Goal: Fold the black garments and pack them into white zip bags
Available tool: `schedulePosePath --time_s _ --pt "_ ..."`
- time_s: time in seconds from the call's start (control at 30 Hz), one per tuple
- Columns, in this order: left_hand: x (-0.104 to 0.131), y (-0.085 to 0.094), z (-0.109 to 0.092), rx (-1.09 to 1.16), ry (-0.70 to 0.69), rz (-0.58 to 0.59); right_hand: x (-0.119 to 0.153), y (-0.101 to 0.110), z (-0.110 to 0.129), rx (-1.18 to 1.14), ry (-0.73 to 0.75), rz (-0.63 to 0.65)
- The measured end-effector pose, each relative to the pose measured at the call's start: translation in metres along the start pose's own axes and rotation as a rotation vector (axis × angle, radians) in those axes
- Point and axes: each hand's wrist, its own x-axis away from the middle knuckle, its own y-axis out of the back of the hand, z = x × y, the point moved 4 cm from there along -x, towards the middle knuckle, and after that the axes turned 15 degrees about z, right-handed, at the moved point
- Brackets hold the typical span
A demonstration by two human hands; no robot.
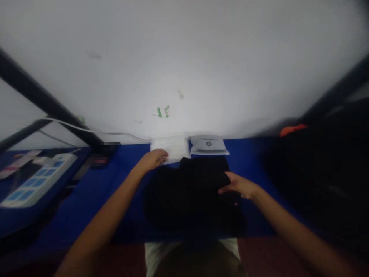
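My left hand (153,159) rests at the near left part of a white plastic packet (175,147) by the wall, its fingers slightly bent and apart. In front of me lies a dark heap of folded black cloth (196,192), whose folds are hard to make out in the dim light. At the right edge of that cloth is my right hand (239,185), with thumb and fingers closed on the fabric. A second packet (209,145), clear with a round dark logo, sits just right of the white one.
A blue cloth (115,204) covers the table, which meets a white wall (184,69). On the left lies a white power strip (40,181) with blue sockets; a white cable (100,132) runs along the wall. A large black mass (323,181) with an orange item (292,130) fills the right side.
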Motion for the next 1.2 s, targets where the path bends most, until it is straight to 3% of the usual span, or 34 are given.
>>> schedulePosePath --time_s 0.23,0.43,0.67,0.83,1.07,1.2 --pt "-0.005 -0.002 0.014 -0.021 -0.001 0.055 0.000 0.004 -0.013 -0.040 0.003 -0.006" --pt "0.000 0.007 0.001 -0.075 0.061 0.016 0.000 0.003 -0.014 -0.076 0.011 -0.017" --pt "0.020 0.034 -0.054 -0.316 0.051 0.011 0.002 -0.003 -0.006 -0.108 0.106 -0.119" --pt "0.034 0.054 -0.103 -0.289 0.145 -0.063 0.001 -0.020 0.010 -0.119 0.242 -0.140" --pt "0.039 0.043 -0.162 -0.309 0.091 -0.065 -0.003 -0.050 0.020 -0.073 0.339 -0.150" --pt "0.044 0.033 -0.177 -0.244 -0.081 -0.220 -0.004 -0.051 0.003 -0.106 0.285 -0.211"
